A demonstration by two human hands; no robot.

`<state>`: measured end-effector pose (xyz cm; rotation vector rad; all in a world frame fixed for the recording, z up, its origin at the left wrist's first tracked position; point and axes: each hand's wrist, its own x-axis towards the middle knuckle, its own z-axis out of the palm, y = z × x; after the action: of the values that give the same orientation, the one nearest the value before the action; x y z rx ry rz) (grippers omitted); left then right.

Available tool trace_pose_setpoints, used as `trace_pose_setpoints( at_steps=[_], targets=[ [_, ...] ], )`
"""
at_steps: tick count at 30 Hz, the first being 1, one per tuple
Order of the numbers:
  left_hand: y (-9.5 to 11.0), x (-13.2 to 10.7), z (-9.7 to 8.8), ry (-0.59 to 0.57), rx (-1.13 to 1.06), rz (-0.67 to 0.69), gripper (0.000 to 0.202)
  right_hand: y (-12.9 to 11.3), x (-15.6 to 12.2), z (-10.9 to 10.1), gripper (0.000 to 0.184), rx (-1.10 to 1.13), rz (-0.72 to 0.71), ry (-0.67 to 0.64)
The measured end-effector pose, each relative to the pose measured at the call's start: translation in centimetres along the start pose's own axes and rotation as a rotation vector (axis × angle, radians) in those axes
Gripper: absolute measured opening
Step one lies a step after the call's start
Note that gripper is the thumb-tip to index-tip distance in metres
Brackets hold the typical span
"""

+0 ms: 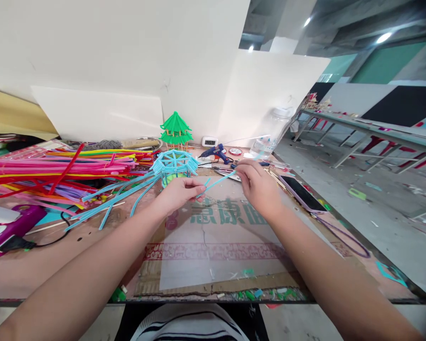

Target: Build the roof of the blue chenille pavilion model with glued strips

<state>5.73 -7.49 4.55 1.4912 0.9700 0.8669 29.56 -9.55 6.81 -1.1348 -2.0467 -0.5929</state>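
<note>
Bright, even light fills the room. Ceiling lamps [383, 37] at one o'clock burn out to white, and the white wall [102, 42] at eleven o'clock is nearly overexposed. Shadows on the desk [39, 265] are faint and soft. The blue pipe cleaner [218, 181] between the left hand [179, 192] and right hand [257, 185] is crisp. The wide lens stretches the forearms [92, 279] toward five and seven o'clock.

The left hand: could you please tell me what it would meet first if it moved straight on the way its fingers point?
Probably the right hand: the left hand points rightward along the light blue strip both pinch, though depth is unclear.
</note>
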Motion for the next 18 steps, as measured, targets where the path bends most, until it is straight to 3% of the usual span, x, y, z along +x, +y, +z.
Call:
trace_pose_setpoints(
  at_steps=[3,4,7,9,13,18],
  targets=[
    [0.2,-0.1,0.1,0.099,-0.030,0.054,0.035,-1.4,-0.1,0.5,0.016,0.313,0.183,0.084],
    [0.4,-0.1,0.1,0.118,-0.040,0.072,0.035,-2.0,-0.1,0.9,0.019,0.421,0.270,0.027],
    [0.9,-0.4,0.4,0.139,-0.051,0.104,0.033,-3.7,-0.2,2.0,0.030,0.761,0.517,-0.307],
    [1.0,-0.7,0.8,0.122,-0.026,0.106,0.032,-4.6,-0.3,2.7,0.033,0.982,0.613,-0.410],
    [1.1,-1.1,1.5,0.062,0.034,0.114,0.029,-5.5,-0.6,3.3,0.026,1.290,0.739,-0.280],
    [1.1,-1.1,1.6,0.006,0.020,-0.019,0.026,-5.5,-0.8,3.1,0.022,1.280,0.827,-0.163]
  ],
)
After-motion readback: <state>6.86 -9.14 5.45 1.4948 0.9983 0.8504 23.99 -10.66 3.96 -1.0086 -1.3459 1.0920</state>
